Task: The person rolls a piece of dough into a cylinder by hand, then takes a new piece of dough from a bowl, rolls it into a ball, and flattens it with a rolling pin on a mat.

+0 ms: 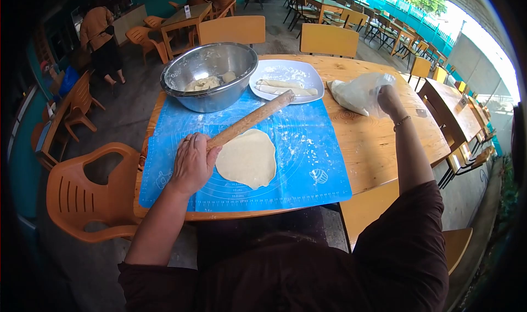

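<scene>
My left hand (193, 164) is wrapped round one end of a wooden rolling pin (252, 117), which slants up to the right with its far end over the rim of a white tray. Partly beneath the pin lies a thin, roughly round sheet of dough (247, 161) on a floured blue silicone mat (315, 142). Off to the right, my right hand (391, 100) is closed at the mouth of a clear plastic bag (362, 90) with white powder in it that looks like flour. The fingertips of that hand are partly hidden.
At the mat's back edge stand a steel bowl (192, 92) with dough pieces and the white tray (313, 79) with rolled dough. The wooden table (368, 158) has chairs around it, including an orange chair (90, 194). A person (100, 35) bends over at the back left.
</scene>
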The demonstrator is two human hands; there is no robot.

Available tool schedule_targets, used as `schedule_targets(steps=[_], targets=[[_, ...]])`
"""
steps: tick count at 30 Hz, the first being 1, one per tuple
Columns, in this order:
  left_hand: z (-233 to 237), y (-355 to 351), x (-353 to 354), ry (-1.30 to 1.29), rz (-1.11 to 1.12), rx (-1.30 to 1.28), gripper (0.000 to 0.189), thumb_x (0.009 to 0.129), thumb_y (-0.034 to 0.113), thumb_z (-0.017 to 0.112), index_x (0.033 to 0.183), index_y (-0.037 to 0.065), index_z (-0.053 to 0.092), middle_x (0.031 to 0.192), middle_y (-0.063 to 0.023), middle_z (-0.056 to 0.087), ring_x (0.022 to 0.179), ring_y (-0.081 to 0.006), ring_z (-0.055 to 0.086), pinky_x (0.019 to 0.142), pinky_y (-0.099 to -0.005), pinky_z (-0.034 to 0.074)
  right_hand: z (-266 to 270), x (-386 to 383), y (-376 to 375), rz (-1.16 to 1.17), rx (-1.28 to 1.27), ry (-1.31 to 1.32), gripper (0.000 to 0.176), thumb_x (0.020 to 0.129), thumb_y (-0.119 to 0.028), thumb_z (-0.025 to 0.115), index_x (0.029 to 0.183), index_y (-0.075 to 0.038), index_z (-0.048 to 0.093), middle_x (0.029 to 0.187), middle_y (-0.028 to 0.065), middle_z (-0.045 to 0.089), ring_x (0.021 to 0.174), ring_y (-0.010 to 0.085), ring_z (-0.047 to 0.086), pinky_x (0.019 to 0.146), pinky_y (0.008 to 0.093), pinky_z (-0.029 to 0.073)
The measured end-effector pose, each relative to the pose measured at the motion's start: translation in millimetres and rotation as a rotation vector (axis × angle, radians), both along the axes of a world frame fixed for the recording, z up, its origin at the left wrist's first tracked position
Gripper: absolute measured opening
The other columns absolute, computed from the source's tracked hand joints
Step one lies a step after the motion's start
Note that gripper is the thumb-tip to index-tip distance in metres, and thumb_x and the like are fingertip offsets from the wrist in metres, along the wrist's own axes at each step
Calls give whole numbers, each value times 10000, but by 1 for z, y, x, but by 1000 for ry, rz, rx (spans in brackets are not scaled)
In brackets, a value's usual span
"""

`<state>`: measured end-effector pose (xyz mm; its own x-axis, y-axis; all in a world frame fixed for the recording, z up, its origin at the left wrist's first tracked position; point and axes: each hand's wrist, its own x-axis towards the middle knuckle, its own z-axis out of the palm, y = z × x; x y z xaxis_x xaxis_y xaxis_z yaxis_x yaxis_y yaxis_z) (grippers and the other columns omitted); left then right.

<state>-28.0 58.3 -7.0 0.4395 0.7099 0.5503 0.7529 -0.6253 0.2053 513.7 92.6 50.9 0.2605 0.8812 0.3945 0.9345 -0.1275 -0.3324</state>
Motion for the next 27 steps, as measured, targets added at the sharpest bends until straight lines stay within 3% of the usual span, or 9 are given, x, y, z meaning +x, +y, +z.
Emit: schedule_targets(steps=[4, 6, 7, 10, 16, 21, 22, 24, 27], targets=[[1, 0, -2, 8, 0, 15, 256, 947, 245, 610, 987, 6, 528, 915, -202, 601, 870, -391, 575, 826, -475, 439, -20, -12, 19, 138, 179, 15, 276, 921, -103, 479, 813, 10, 707, 924, 272, 685, 927, 346, 650, 855, 365, 500], [2, 3, -2, 2, 14, -16, 257, 950, 248, 606, 987, 6, 528, 911, -203, 602, 871, -392, 576, 822, -475, 440, -53, 30, 54, 85, 164, 383, 195, 902, -175, 632, 988, -38, 742, 1015, 148, 720, 919, 263, 661, 824, 363, 501], [0, 4, -1, -8, 10, -12, 261, 953, 255, 603, 983, 6, 529, 907, -203, 603, 867, -394, 578, 817, -474, 442, -69, 47, 70, 92, 165, 383, 195, 902, -175, 632, 988, -38, 742, 1015, 148, 720, 919, 263, 661, 824, 363, 501], [-1, 6, 0, -29, 18, -22, 268, 957, 263, 599, 980, 5, 531, 901, -205, 606, 857, -397, 582, 807, -477, 447, -80, 49, 89, 329, -127, 175, 220, 909, -221, 612, 993, -59, 734, 1031, 168, 710, 940, 292, 661, 840, 365, 501], [0, 6, -4, -80, 34, -61, 255, 961, 254, 591, 975, 5, 539, 887, -215, 612, 837, -403, 588, 785, -488, 457, -13, -43, 54, 70, -385, -159, 341, 960, -315, 509, 1125, -63, 670, 1087, 172, 686, 1016, 318, 644, 889, 369, 490], [2, 5, -3, -114, 26, -87, 245, 962, 247, 587, 963, 6, 544, 876, -220, 617, 830, -406, 591, 768, -488, 463, 47, -128, 15, -65, -518, -257, 445, 1002, -393, 423, 1235, -67, 617, 1133, 175, 665, 1080, 339, 629, 930, 372, 481], [1, 6, -4, -118, 23, -75, 247, 963, 248, 587, 966, 5, 545, 876, -221, 619, 829, -409, 592, 767, -489, 465, 26, -112, 26, -62, -518, -259, 445, 1002, -393, 423, 1235, -67, 617, 1133, 175, 665, 1080, 339, 629, 930, 372, 481], [-1, 6, -5, -125, 28, -63, 249, 963, 250, 587, 968, 4, 545, 875, -221, 622, 828, -411, 594, 766, -490, 466, -38, -55, 66, 53, -221, -372, 228, 907, -252, 623, 988, -65, 725, 999, 158, 697, 874, 309, 659, 818, 374, 506], [-2, 6, -7, -131, 45, -50, 258, 963, 257, 588, 977, 2, 548, 867, -220, 625, 818, -414, 599, 763, -492, 471, -47, -34, 84, -26, -307, -569, 251, 935, -268, 600, 1018, -58, 711, 976, 155, 705, 865, 296, 672, 774, 368, 519]])
